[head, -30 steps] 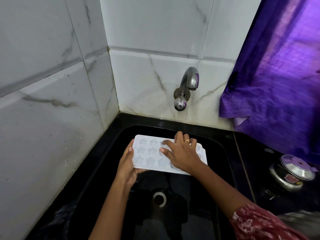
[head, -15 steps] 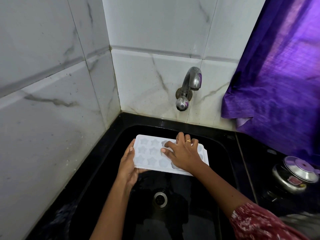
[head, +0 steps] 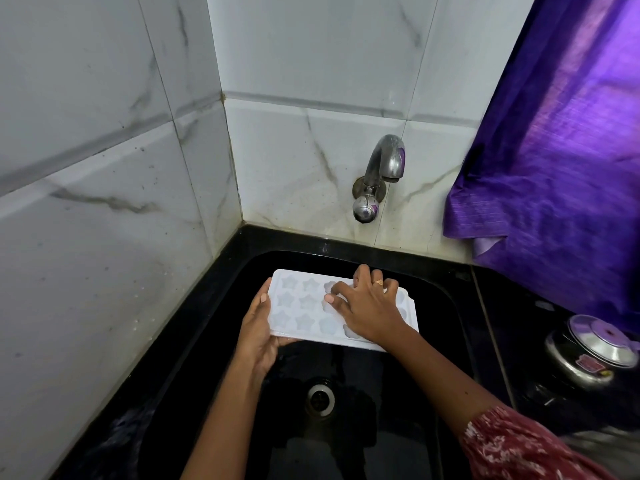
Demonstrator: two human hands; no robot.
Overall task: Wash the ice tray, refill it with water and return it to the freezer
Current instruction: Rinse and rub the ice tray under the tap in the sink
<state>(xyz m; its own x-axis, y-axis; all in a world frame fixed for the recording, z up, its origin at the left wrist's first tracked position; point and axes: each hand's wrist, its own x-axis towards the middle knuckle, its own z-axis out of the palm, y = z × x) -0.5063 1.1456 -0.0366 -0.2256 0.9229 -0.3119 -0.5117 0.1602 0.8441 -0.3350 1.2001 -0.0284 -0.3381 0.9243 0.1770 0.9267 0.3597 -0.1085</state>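
Observation:
A white ice tray (head: 301, 311) with star-shaped cells is held level over the black sink (head: 440, 306), below the wall tap. My left hand (head: 258, 329) grips the tray's left end, thumb along its edge and fingers underneath. My right hand (head: 365, 306) lies on top of the tray's right half, fingers bent, with the fingertips down in the cells. It hides several cells. The metal tap (head: 379, 174) on the tiled back wall shows no running water.
The sink drain (head: 320, 398) lies below the tray. Tiled walls close the left and back sides. A purple curtain (head: 554, 143) hangs at the right, with a steel pot and lid (head: 594, 351) on the dark counter below it.
Both hands and the tray stay almost in place. The right fingers shift slightly over the cells.

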